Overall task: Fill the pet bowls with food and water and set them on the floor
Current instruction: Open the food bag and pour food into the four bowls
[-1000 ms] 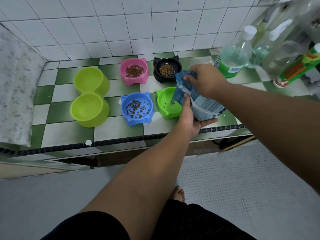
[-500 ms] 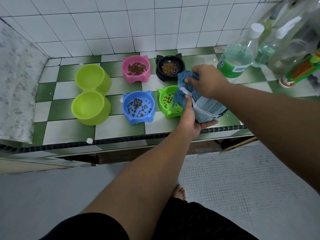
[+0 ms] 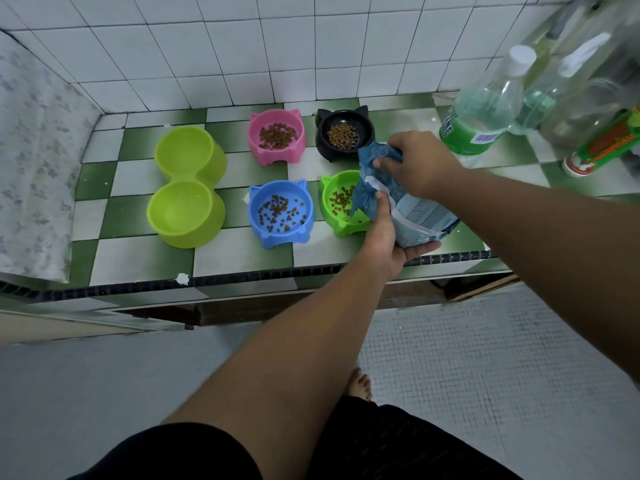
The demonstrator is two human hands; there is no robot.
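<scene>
My left hand point(image 3: 384, 237) cradles the food bag point(image 3: 408, 209) from below while my right hand point(image 3: 419, 164) pinches its top, both grips clamped on it, tilting the mouth over the green bowl point(image 3: 337, 202) on the tabletop point(image 3: 242, 251) so kibble lands inside.

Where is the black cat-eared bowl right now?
The black cat-eared plastic bowl sits in the counter's back row, right of the pink cat-eared bowl, behind the green one.
</scene>
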